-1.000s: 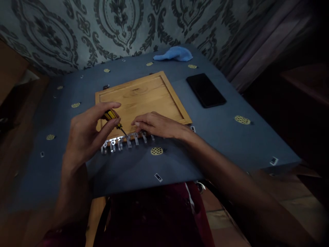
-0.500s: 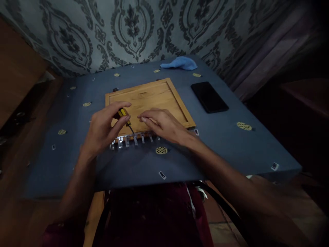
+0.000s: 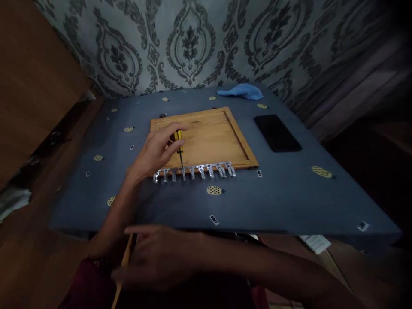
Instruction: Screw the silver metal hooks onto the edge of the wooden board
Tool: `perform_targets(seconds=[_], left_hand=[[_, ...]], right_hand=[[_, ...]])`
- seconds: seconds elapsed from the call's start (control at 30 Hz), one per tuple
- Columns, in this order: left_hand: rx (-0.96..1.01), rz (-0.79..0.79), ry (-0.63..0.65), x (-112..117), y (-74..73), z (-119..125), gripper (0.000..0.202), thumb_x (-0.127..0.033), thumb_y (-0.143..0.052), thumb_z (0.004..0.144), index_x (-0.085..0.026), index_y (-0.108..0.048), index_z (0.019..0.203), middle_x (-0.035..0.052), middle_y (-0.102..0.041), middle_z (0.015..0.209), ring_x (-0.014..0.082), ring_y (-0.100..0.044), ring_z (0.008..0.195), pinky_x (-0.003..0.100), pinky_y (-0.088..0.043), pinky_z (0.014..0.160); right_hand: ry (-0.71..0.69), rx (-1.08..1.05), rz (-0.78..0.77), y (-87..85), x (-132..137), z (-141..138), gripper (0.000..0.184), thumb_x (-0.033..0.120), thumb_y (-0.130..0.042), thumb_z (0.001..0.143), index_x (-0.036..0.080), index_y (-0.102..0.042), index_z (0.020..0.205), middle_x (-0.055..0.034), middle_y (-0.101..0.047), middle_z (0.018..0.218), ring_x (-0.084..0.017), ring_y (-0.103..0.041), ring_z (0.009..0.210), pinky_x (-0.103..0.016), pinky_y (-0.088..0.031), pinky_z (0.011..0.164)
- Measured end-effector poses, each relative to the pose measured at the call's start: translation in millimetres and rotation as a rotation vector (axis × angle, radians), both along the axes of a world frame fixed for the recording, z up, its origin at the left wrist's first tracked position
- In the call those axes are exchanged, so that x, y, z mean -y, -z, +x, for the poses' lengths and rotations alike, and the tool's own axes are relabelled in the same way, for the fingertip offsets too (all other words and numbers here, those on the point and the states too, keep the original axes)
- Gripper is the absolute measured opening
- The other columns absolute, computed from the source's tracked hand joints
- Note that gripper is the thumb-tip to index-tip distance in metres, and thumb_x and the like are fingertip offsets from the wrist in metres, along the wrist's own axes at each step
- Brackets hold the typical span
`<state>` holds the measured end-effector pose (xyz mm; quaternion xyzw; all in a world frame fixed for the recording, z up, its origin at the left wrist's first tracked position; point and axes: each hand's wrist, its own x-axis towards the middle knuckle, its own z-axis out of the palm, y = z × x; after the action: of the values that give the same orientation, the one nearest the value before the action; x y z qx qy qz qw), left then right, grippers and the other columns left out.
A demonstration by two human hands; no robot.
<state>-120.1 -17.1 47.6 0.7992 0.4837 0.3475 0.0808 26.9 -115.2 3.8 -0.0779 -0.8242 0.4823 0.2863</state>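
Note:
My left hand (image 3: pixel 152 151) holds a yellow-and-black screwdriver (image 3: pixel 178 143) by its handle, over the wooden framed board (image 3: pixel 212 139). The screwdriver stands nearly upright, its tip down at the metal strip of hooks (image 3: pixel 201 170) along the board's near edge. Several silver hooks hang off that strip toward me. Below the table's front edge, my right hand (image 3: pixel 157 253) is near my lap, somewhat blurred. Its index finger is stretched out, the fingers are apart, and I see nothing in it.
A black phone (image 3: pixel 277 133) lies right of the board. At the back of the table (image 3: pixel 270 201) is a crumpled blue cloth (image 3: pixel 243 91). A patterned curtain (image 3: pixel 189 43) hangs behind. Small dark pieces (image 3: pixel 162 115) show at the board's far edge.
My right hand has left the hook strip and come back toward my body, below the table edge. My left hand still holds the screwdriver, now more upright. The view has shifted.

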Motion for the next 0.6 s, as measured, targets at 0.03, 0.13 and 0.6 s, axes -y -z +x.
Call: perform_targets(seconds=[0.03,0.13,0.6], left_hand=[[0.005,0.001,0.000,1,0.6,0,0.027,-0.030,-0.056,0.097,-0.020,-0.064,0.120,0.0036,-0.072,0.101,0.0131,-0.066,0.079,0.024,-0.055,0.075],[0.038,0.022,-0.001,5,2.9,-2,0.026,-0.030,-0.057,0.097,-0.020,-0.064,0.119,0.0043,-0.072,0.108,0.0119,-0.066,0.079,0.023,-0.055,0.075],[-0.006,0.206,0.010,12,12.1,7,0.025,-0.026,-0.060,0.096,-0.021,-0.065,0.120,0.0064,-0.072,0.112,0.0143,-0.068,0.091,0.025,-0.058,0.076]], right_hand=[[-0.050,-0.011,0.079,-3.0,-12,7,0.023,0.036,-0.050,0.092,0.039,-0.071,0.098,0.0037,-0.078,0.086,-0.016,-0.066,0.091,-0.033,-0.048,0.099],[0.235,-0.051,0.198,-14.5,-59,27,0.036,0.035,-0.041,0.100,0.024,-0.068,0.079,-0.0047,-0.078,0.084,-0.018,-0.068,0.078,-0.038,-0.050,0.091],[0.322,0.523,0.120,0.1,-144,34,0.031,0.024,-0.038,0.103,0.014,-0.067,0.099,-0.0101,-0.075,0.092,-0.017,-0.068,0.082,-0.028,-0.044,0.078]])
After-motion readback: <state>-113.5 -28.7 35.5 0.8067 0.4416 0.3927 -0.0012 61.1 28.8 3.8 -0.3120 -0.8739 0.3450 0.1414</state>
